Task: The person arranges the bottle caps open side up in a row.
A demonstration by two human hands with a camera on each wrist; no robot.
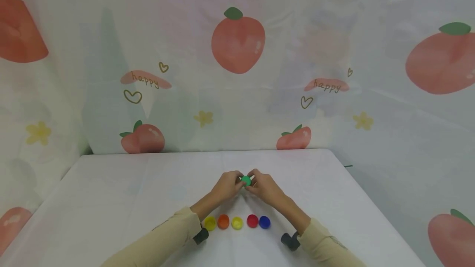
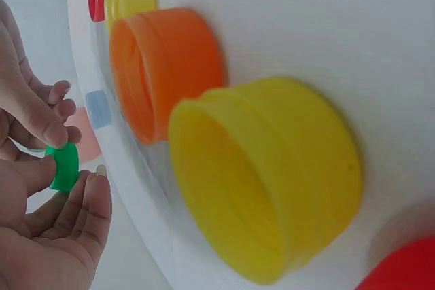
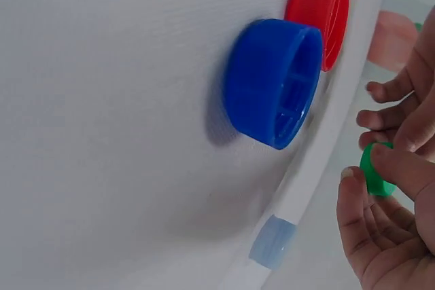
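A small green bottle cap [image 1: 246,181] is held between both hands, raised above the row of caps in the wrist views. My left hand [image 1: 228,185] pinches it from the left with thumb and fingers. From the other side my right hand [image 1: 265,187] pinches the same cap, its thumb laid on it in the right wrist view. Nearer the body stands a row of caps: yellow [image 1: 210,223], orange [image 1: 223,221], a second yellow [image 1: 237,223], red [image 1: 252,221] and blue [image 1: 264,222]. Several of their hollow openings show in the wrist views.
Part of another red object [image 2: 404,269] shows beside the first yellow cap in the left wrist view. The white-covered table [image 1: 122,201] meets a fruit-printed backdrop [image 1: 237,106] behind. Dark wrist devices [image 1: 290,242] sit at both sleeves.
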